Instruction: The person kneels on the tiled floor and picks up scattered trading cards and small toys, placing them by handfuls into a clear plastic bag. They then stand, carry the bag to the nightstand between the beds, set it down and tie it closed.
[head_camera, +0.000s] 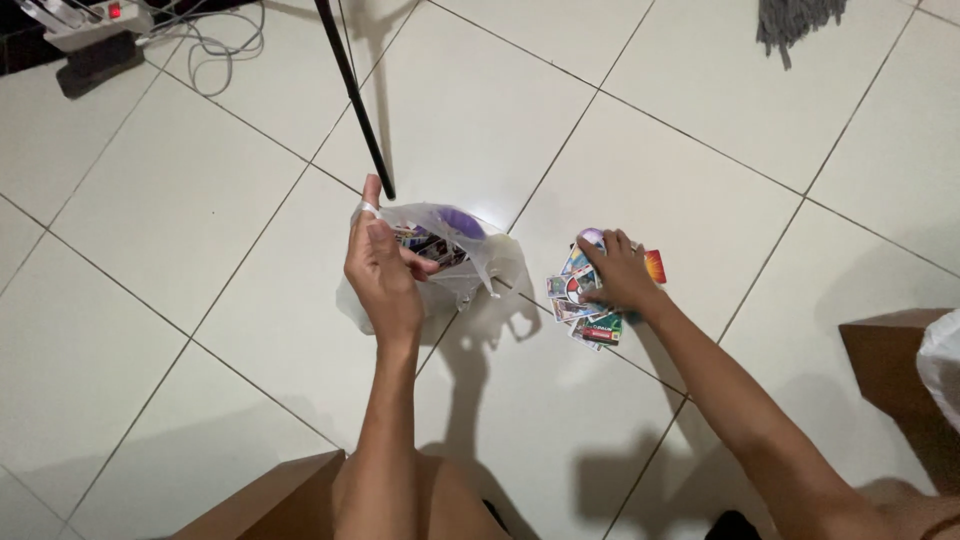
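Observation:
My left hand holds open the rim of a clear plastic bag that stands on the white tile floor. Inside the bag I see several colourful cards and a purple round piece. My right hand rests on a spread pile of small picture cards lying on the floor just right of the bag, fingers curled over them. A red card pokes out beside that hand.
A black pole slants down to the floor behind the bag. A power strip with cables lies at the top left, a grey mop head at the top right. Brown boxes sit at right and bottom.

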